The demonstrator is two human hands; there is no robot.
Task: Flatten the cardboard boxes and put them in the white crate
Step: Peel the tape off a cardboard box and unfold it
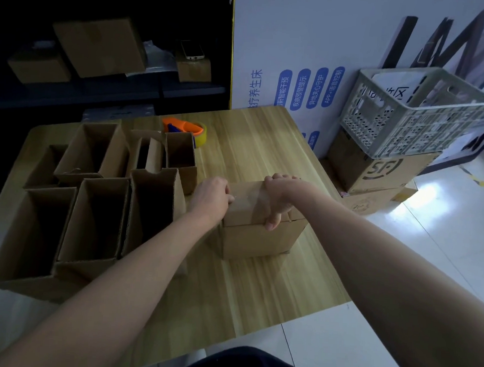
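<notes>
Fingers [281, 178] around taped brown cardboard box [260, 241]

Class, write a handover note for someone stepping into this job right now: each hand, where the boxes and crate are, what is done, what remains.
Left hand: grips the left top edge of the taped box.
Right hand: curled over its top, thumb on the near side.
The box stands on the table, not flattened yet.
Open boxes stand upright at the table's left.
White crate sits on stacked cartons right of the table; no flattened cardboard shows in it.
To do: flatten every box, load the crate.
</notes>
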